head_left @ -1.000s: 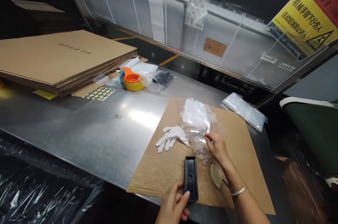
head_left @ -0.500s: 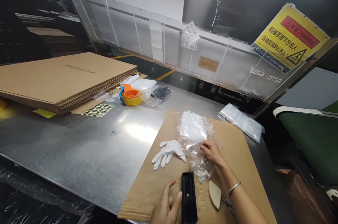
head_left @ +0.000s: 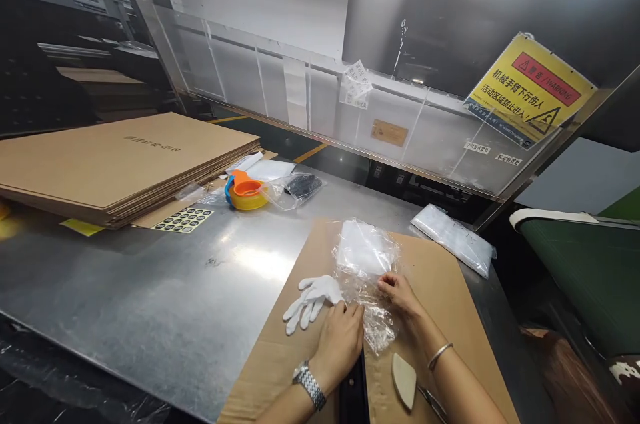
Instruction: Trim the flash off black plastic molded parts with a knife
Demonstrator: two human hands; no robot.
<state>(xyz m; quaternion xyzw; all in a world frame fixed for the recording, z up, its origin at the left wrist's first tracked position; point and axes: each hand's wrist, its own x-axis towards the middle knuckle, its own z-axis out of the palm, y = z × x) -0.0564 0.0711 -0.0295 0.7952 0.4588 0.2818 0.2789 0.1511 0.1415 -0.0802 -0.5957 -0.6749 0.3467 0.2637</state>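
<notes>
Left hand (head_left: 344,337) up from the black tray's (head_left: 353,394) side to the plastic bag (head_left: 379,331)

Half a second ago it was beside the tray; now it covers the tray's far end, at the bag's near left edge. Right hand (head_left: 403,296) stays at the bag's right edge.

Handling, my take: film is thin and crumpled, so pinch one layer at the rim, hold one side steady, and part the layers gently with the other. Don't yank; it could tear or drag the white sheets (head_left: 361,247) under the film. Watch the left wrist over the tray.

Fingers: right thumb and forefinger pressed together, looks like pinching film. Left fingers bunched and curled down, tips hidden; can't tell if they grip film or just touch it.

Bag lies on the cardboard (head_left: 445,291) on the table (head_left: 240,317), just right of the white glove (head_left: 313,303). Beige wedge (head_left: 404,381) lies left of the right forearm, near the tray.
</notes>
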